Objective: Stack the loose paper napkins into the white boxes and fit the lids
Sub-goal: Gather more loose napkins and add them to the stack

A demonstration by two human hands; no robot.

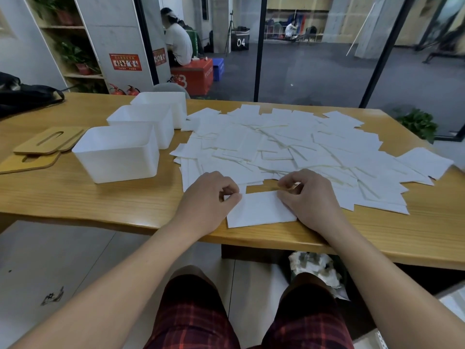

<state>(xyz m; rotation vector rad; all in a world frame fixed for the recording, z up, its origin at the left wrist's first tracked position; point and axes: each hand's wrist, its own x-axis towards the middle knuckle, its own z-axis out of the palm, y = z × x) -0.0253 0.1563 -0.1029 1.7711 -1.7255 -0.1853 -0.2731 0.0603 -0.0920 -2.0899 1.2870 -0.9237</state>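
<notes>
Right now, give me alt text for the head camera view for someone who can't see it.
Both hands, left hand and right hand, pinch a white napkin at the near edge of a wooden table. Behind it spreads a loose napkin pile; three open white boxes and wooden lids sit to the left.

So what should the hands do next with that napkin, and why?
Probably lift the flat white paper napkin and carry it left into the nearest open white plastic box. The left hand and right hand each pinch a top corner, the box looks empty, and the scattered white napkin pile waits.
</notes>
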